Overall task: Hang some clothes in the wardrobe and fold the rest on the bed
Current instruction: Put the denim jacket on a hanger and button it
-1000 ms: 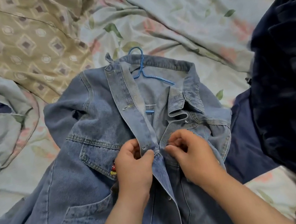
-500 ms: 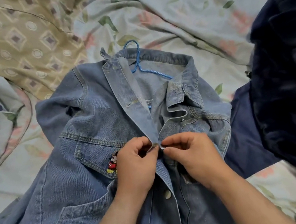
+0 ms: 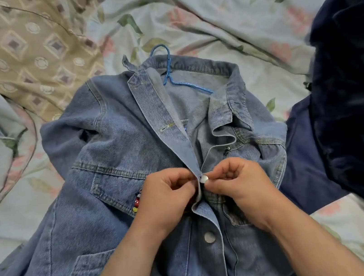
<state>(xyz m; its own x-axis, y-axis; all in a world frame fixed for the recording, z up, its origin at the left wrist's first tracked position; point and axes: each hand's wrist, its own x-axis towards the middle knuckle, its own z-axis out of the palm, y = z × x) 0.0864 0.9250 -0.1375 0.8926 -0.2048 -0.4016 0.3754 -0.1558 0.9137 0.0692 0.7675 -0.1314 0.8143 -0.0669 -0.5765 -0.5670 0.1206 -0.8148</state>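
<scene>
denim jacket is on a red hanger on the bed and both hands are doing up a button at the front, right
Not quite: the hanger is blue, not red, as the head view shows at the collar. The rest holds: the denim jacket lies on the bed, and the left hand and right hand work a button.

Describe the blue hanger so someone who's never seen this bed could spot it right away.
Find the denim jacket spread across the floral bedsheet. Look inside its open collar, above both hands. The hanger is thin bright-blue wire, its hook poking past the collar, the only hard, shiny thing among cloth.
</scene>
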